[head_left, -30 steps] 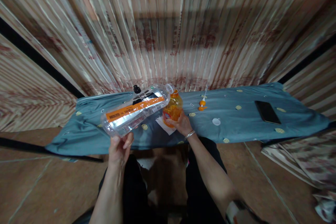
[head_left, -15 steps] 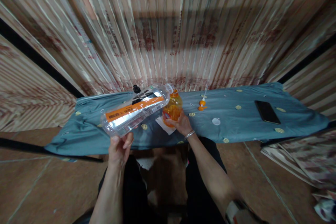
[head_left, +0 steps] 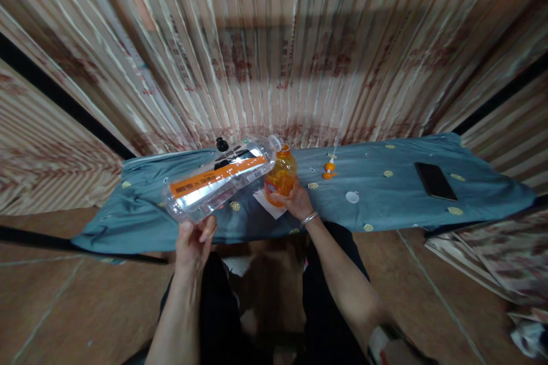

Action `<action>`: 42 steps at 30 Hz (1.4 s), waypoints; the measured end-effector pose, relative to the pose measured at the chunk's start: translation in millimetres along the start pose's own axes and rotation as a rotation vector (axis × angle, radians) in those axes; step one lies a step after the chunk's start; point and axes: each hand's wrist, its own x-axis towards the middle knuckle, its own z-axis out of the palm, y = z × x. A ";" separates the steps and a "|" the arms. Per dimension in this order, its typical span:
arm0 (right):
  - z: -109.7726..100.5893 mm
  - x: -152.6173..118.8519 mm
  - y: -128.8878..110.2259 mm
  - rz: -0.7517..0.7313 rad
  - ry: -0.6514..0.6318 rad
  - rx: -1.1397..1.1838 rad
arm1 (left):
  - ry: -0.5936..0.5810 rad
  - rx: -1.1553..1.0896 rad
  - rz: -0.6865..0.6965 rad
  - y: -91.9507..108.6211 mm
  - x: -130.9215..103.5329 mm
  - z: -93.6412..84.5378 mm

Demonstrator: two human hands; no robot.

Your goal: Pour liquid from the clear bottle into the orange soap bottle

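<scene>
My left hand [head_left: 196, 238] grips the lower end of a large clear plastic bottle [head_left: 222, 179] with an orange and silver label. That bottle is tilted, its mouth slightly lower than a full upright and resting at or just above the neck of an orange bottle [head_left: 280, 178]; contact cannot be told. Around the orange bottle's lower part is my right hand [head_left: 297, 201], closed on it. The orange bottle stands nearly upright, uncapped, over a white tissue [head_left: 270, 205]. An orange pump head [head_left: 329, 169] with a clear tube lies to its right.
A black pump top [head_left: 221, 144] lies at the back left of the blue cloth-covered surface [head_left: 363, 168]. A dark phone [head_left: 435, 181] rests at the right. Behind hangs a striped curtain [head_left: 265, 57], and black poles [head_left: 64, 97] slant at the sides.
Almost nothing differs. The clear bottle's lower end and my left hand have shifted very slightly left; both hands keep their hold.
</scene>
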 end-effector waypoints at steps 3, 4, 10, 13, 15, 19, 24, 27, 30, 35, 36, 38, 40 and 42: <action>1.3 0.7 1.7 0.016 0.001 -0.014 | -0.006 0.003 0.003 -0.4 0.0 -0.7; 1.6 1.0 2.5 0.011 0.003 -0.012 | -0.007 0.003 0.002 -0.5 0.1 -0.7; 1.3 1.9 4.1 -0.010 0.000 0.009 | -0.001 0.007 0.014 0.2 0.8 1.3; -0.4 1.4 2.2 -0.016 -0.015 0.016 | -0.004 0.010 0.016 0.7 1.1 2.0; -1.4 0.9 0.9 -0.016 -0.028 0.018 | -0.007 0.013 0.014 0.8 1.2 2.0; -1.4 0.0 0.2 -0.014 -0.018 0.015 | -0.013 0.013 0.014 1.0 1.1 1.0; -0.4 0.0 1.4 -0.011 -0.005 0.015 | -0.031 0.014 0.014 0.8 1.3 -0.6; -0.4 0.5 2.2 -0.025 -0.014 0.019 | -0.036 0.015 0.021 0.2 1.5 -1.5; 0.3 1.1 3.7 -0.032 -0.015 0.025 | -0.027 0.013 0.025 0.0 1.2 -2.1; 0.7 1.8 4.0 -0.026 -0.013 0.036 | 0.002 0.003 0.011 0.9 0.6 -2.0; 0.3 1.7 3.3 -0.020 -0.019 0.033 | 0.005 0.000 0.011 1.1 0.7 -1.9; -0.7 1.5 1.8 0.000 -0.028 0.026 | 0.005 -0.002 0.013 1.5 0.9 -1.7; -1.3 1.2 0.8 0.010 -0.032 0.026 | 0.000 -0.001 0.015 1.7 1.1 -1.8; -1.2 1.0 0.7 0.008 -0.027 0.028 | -0.004 0.000 0.014 1.9 1.2 -2.1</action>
